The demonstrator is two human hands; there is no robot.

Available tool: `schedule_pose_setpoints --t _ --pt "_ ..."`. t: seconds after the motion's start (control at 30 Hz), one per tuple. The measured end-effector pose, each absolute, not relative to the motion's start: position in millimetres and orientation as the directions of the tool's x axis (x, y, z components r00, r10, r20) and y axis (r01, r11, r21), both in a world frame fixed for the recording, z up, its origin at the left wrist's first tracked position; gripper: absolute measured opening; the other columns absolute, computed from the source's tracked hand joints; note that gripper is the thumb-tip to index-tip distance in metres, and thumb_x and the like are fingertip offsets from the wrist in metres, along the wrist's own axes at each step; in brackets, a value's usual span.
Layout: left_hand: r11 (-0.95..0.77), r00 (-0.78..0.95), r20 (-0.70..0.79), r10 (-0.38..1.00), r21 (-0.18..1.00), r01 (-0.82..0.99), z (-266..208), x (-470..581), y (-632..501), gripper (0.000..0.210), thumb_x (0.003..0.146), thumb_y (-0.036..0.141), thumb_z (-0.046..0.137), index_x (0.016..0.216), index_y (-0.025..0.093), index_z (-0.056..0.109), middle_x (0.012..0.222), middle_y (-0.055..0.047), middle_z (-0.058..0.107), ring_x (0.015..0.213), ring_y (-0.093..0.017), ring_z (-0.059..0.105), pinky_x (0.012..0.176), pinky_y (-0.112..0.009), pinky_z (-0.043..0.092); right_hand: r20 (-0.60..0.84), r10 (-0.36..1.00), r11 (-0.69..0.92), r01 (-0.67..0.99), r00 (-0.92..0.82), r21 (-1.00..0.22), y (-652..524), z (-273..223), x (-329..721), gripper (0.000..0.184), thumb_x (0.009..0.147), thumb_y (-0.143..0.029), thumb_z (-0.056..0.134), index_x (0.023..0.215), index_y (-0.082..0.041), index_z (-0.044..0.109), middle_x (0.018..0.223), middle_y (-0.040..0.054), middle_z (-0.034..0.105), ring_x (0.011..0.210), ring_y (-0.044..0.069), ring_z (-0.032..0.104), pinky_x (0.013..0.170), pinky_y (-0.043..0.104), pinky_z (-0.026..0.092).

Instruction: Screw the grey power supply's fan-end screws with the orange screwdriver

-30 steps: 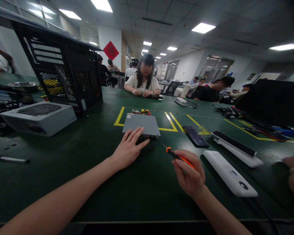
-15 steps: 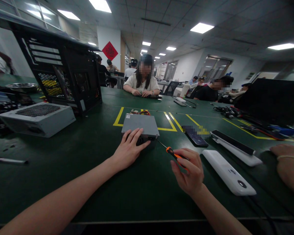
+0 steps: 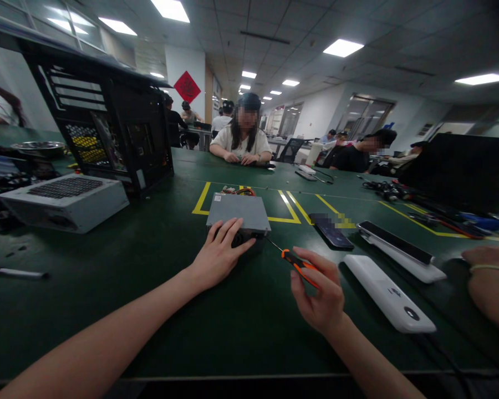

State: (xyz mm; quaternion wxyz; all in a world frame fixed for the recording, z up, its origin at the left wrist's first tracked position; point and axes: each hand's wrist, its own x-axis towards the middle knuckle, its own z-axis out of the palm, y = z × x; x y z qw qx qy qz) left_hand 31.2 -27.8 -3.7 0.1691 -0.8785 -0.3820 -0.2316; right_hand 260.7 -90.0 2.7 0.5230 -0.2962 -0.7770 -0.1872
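A small grey computer power supply lies on the green table, its wires bunched behind it. My left hand grips its near side, fingers over the top and thumb along the front face. Between the fingers and thumb of my right hand is the orange-and-black handle of a screwdriver. Its thin shaft points up and left to the front right corner of the power supply. The tip meets the case near that corner; whether it sits in a screw I cannot tell.
To the left stand an open black computer case and a larger grey power supply. A phone and white handheld devices lie to the right. Another person's hand is at the right edge; someone sits opposite.
The fingers of my right hand have shifted a little on the screwdriver handle, which looks slightly turned. My left hand and the power supply have stayed in place.
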Motion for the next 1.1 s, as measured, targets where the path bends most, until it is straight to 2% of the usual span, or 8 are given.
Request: schedule_pose_setpoints --t 0.07,0.2,0.33,0.47,0.6,0.73,0.87,1.1 --pt "-0.648 0.597 0.539 0.594 -0.119 0.752 -3 31 -28 0.047 0.083 0.023 0.053 0.129 0.033 0.045 0.144 -0.013 0.024 0.134 -0.031 0.020 0.105 -0.053 0.020 0.904 0.269 0.749 0.663 -0.331 0.020 -90 2 262 0.036 0.072 -0.003 0.059 0.101 -0.023 0.050 0.107 0.0067 0.058 0.098 0.021 0.058 0.077 0.039 0.054" --pt "-0.657 0.605 0.533 0.591 -0.118 0.745 -2 30 -28 0.046 0.083 0.023 0.053 0.128 0.032 0.046 0.144 -0.013 0.025 0.134 -0.031 0.020 0.105 -0.053 0.020 0.926 0.274 0.735 0.677 -0.260 -0.028 -90 0 263 0.040 0.073 -0.003 0.057 0.106 -0.023 0.049 0.113 0.0083 0.055 0.102 0.021 0.058 0.078 0.040 0.054" --pt "-0.657 0.603 0.533 0.594 -0.111 0.745 -1 30 -27 0.044 0.084 0.023 0.053 0.127 0.032 0.048 0.143 -0.013 0.025 0.134 -0.031 0.020 0.105 -0.052 0.021 0.922 0.251 0.747 0.665 -0.294 0.008 -90 1 262 0.040 0.072 -0.004 0.060 0.104 -0.025 0.050 0.107 0.0052 0.059 0.097 0.020 0.060 0.077 0.039 0.055" --pt "-0.639 0.587 0.545 0.599 -0.117 0.760 -3 34 -28 0.049 0.082 0.023 0.055 0.129 0.035 0.045 0.144 -0.012 0.025 0.133 -0.032 0.020 0.104 -0.053 0.021 0.939 0.277 0.752 0.654 -0.203 -0.081 -90 2 260 0.040 0.073 -0.005 0.057 0.107 -0.024 0.049 0.110 0.0074 0.058 0.099 0.021 0.060 0.076 0.040 0.056" --pt "-0.597 0.559 0.561 0.611 -0.136 0.790 -5 44 -29 0.052 0.083 0.022 0.054 0.131 0.038 0.041 0.145 -0.012 0.024 0.132 -0.035 0.021 0.102 -0.056 0.021 0.918 0.269 0.760 0.650 -0.293 -0.015 -89 2 260 0.039 0.073 -0.004 0.058 0.105 -0.024 0.049 0.107 0.0063 0.058 0.098 0.020 0.059 0.077 0.039 0.055" --pt "-0.558 0.551 0.563 0.616 -0.182 0.810 -7 53 -31 0.055 0.083 0.027 0.054 0.133 0.042 0.036 0.146 -0.012 0.022 0.130 -0.037 0.023 0.099 -0.062 0.020 0.932 0.293 0.751 0.655 -0.212 -0.086 -89 1 260 0.037 0.074 -0.006 0.057 0.105 -0.024 0.048 0.110 0.0080 0.056 0.098 0.021 0.060 0.074 0.039 0.056" --pt "-0.542 0.552 0.558 0.619 -0.205 0.815 -8 56 -31 0.056 0.084 0.028 0.053 0.134 0.042 0.034 0.145 -0.012 0.024 0.129 -0.039 0.024 0.098 -0.063 0.019 0.919 0.299 0.723 0.689 -0.258 -0.042 -90 3 261 0.033 0.074 -0.007 0.060 0.101 -0.025 0.050 0.106 0.0062 0.057 0.095 0.019 0.059 0.073 0.036 0.055" --pt "-0.537 0.559 0.552 0.618 -0.222 0.813 -8 56 -31 0.054 0.086 0.029 0.050 0.135 0.041 0.032 0.143 -0.014 0.028 0.128 -0.039 0.026 0.096 -0.064 0.021 0.931 0.313 0.715 0.692 -0.190 -0.100 -89 4 260 0.036 0.073 -0.007 0.060 0.102 -0.025 0.048 0.106 0.0058 0.054 0.095 0.019 0.057 0.072 0.037 0.054"
